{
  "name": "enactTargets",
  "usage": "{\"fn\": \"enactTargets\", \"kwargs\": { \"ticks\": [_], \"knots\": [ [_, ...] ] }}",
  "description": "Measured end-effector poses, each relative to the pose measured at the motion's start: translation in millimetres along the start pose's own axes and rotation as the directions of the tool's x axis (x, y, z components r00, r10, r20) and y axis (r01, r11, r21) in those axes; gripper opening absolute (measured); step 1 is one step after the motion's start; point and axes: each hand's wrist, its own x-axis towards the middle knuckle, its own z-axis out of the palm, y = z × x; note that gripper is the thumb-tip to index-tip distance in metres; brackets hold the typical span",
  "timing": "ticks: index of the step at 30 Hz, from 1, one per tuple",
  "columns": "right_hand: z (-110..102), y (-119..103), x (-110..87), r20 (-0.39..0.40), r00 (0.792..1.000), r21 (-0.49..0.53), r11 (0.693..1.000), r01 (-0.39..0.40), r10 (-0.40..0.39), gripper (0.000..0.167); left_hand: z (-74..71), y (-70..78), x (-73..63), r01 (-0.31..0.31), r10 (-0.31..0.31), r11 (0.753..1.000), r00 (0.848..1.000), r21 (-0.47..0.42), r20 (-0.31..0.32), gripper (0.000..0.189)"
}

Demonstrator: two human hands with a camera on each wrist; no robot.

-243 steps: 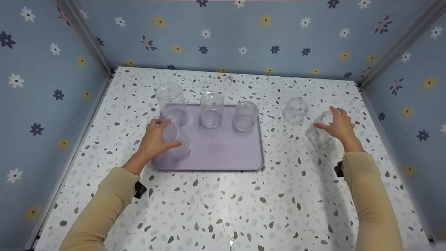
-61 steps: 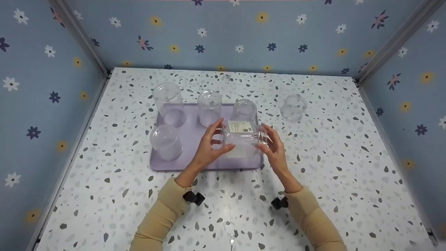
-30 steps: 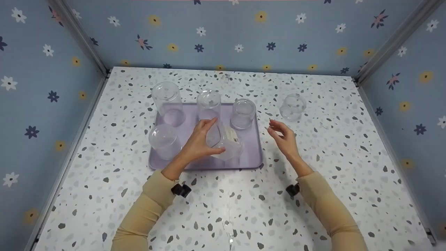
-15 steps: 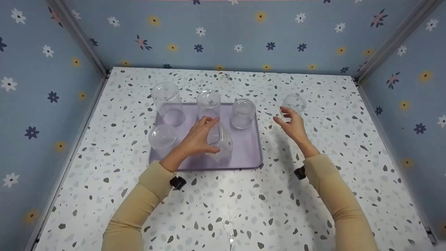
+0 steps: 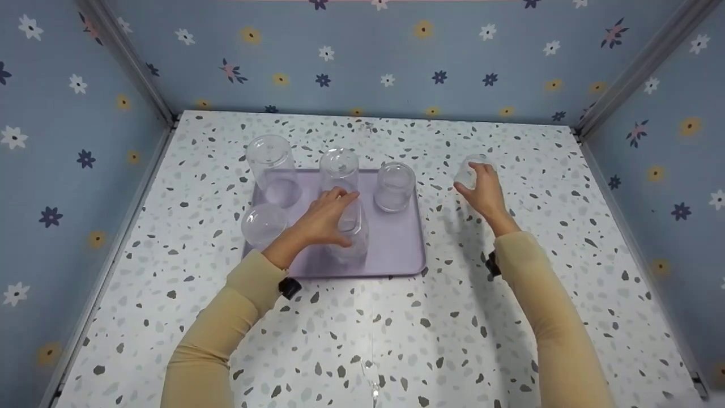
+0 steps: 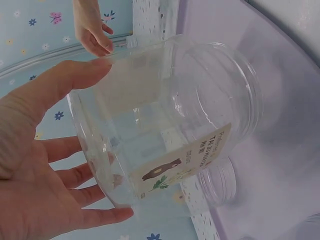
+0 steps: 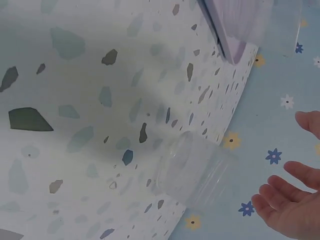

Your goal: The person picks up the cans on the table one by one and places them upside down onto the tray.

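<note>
My left hand (image 5: 323, 220) grips a clear jar (image 6: 150, 115) with a printed label, thumb and fingers spread round its base. The jar is upside down, its threaded neck toward the purple tray (image 5: 396, 246); whether it touches the tray I cannot tell. At the right, my right hand (image 5: 485, 191) is beside a small clear jar (image 7: 195, 170) standing on the table. In the right wrist view, a gap shows between its loosely bent fingers and that jar.
On the tray stand a tall clear jar (image 5: 271, 161) at back left, a medium one (image 5: 340, 164), a smaller one (image 5: 395, 187) at back right, and another (image 5: 264, 222) at front left. Flowered panels (image 5: 362, 56) wall in the speckled table (image 5: 362, 334).
The labelled jar came from the right into both hands, then the right hand let go. The left hand turned it neck-down over the tray while the right hand moved to the small jar.
</note>
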Motion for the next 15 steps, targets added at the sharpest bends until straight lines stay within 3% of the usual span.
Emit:
{"fn": "enactTargets", "kwargs": {
  "ticks": [8, 15],
  "knots": [
    [-4.7, 10.2, 12.9, 0.056, 0.993, -0.078, 0.992, -0.097, 0.101, 0.069, 2.6, -1.2, 5.5, 0.028, -0.033, 0.997, 0.997, 0.067, 0.075, 0.092],
    [-3.4, 16.6, 28.5, 0.101, 0.973, -0.128, 0.973, -0.192, 0.205, 0.077, 4.1, -2.3, 9.5, 0.043, -0.052, 0.994, 0.995, 0.102, 0.089, 0.093]
  ]
}}
